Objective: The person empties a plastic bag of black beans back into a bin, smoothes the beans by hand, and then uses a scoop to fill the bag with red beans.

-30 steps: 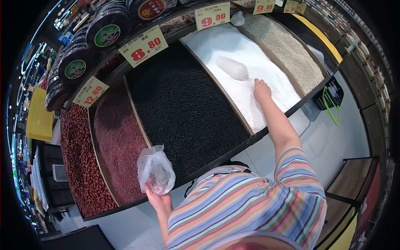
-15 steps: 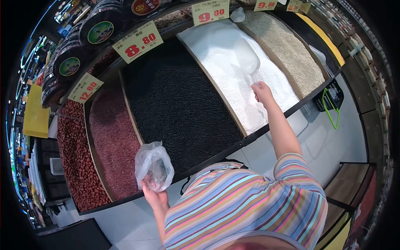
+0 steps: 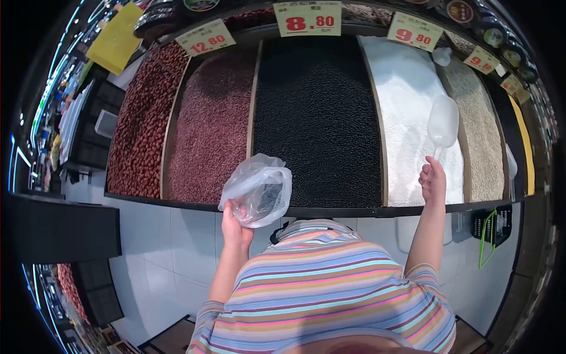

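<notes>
My right hand grips the handle of a translucent plastic scoop, near the front of a bin of white grains or powder. The scoop lies over the right side of that bin, beside its divider; whether it holds anything is hard to see. A thin clear plastic bag is pinched in my left hand, its mouth spread wide. It hangs over the front rim, between small reddish beans and black beans.
Larger red dates or beans fill the far-left bin, and pale grain lies right of the white one. Price signs line the back. A black basket with a green handle stands on the floor at right.
The view has turned, so the bins now lie straight across. The scoop has shifted toward the white bin's right divider. My left hand still holds the bag near the front rim.
</notes>
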